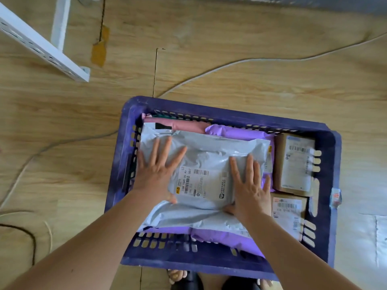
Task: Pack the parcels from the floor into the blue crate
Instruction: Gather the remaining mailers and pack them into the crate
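Head view: both hands lie flat on a grey poly mailer [211, 155], the top parcel inside the blue crate [230, 117]. The left hand [156, 170] presses its left part with fingers straight and spread. The right hand [250, 185] presses its right part the same way. Neither hand grips anything.

The grey mailer lies over purple mailers [236, 132], which show at its far, right and near edges. A pink mailer [180, 124] sits against the far wall. Two cardboard boxes fill the right end, one far [293, 164] and one near [289, 212].

The step looks like settling this parcel flat. It would go best with even, downward palm pressure, pushing the trapped air toward the loose near edge. The label should stay uncreased. The near flap wants tucking inside the wall so that it does not ride over the rim. The film is slippery, so a sideways push could shift the soft bags below.

The crate stands on a wood-pattern floor [209, 59], just beyond the person's feet [178, 276]. No loose parcel shows on the floor here, so the packing seems nearly done. A white cable [251, 61] runs along the floor beyond the crate. A black cable [31, 243] curls at the near left. A white metal frame [41, 45] crosses the far left corner, and a pale sheet [372, 237] lies at the right edge.
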